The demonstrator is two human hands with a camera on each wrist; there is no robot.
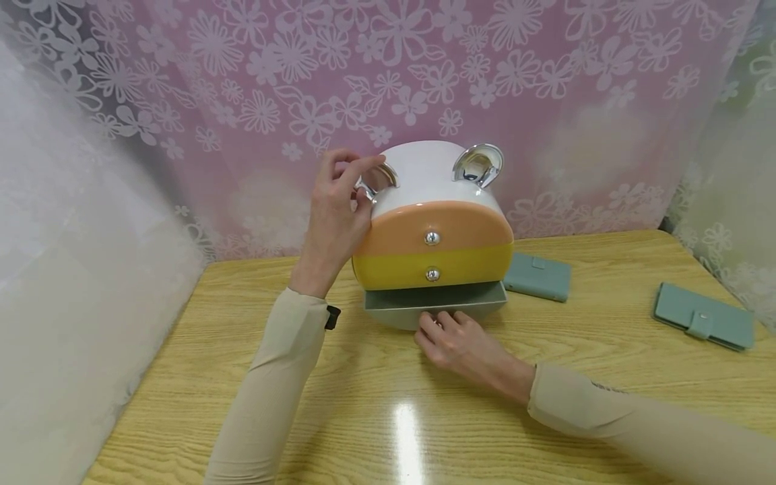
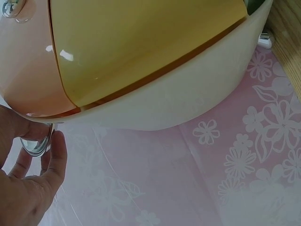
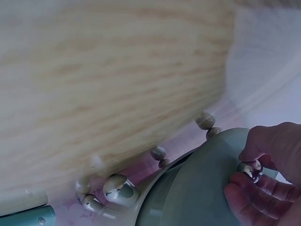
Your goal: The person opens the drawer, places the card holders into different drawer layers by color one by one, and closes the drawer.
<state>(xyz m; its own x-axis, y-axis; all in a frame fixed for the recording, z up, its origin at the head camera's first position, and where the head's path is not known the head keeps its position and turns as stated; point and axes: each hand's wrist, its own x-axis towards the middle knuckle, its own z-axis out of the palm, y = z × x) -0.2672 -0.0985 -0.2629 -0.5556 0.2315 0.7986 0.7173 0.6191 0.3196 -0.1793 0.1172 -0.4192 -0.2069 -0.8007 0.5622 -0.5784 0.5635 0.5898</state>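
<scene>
A rounded storage box (image 1: 424, 165) with a white shell stands on the table, its front split into an orange drawer (image 1: 469, 222), a yellow drawer (image 1: 388, 267) and a grey-green bottom drawer (image 1: 388, 316). That bottom drawer is pulled partway out; the dark inside shows little. My left hand (image 1: 336, 215) pinches the box's left chrome ear (image 2: 35, 147) between thumb and fingers. Down at the front, my right hand (image 1: 463, 343) pinches the bottom drawer's round silver knob (image 3: 250, 170), which the fingers mostly cover in the head view.
Two teal wallets lie right of the box: one wallet (image 1: 538, 276) close beside it, another wallet (image 1: 703, 316) with a snap strap farther right. The wood-grain table (image 1: 339, 417) backs onto a pink flowered curtain (image 1: 242, 135). Chrome ball feet (image 3: 120, 189) hold up the box.
</scene>
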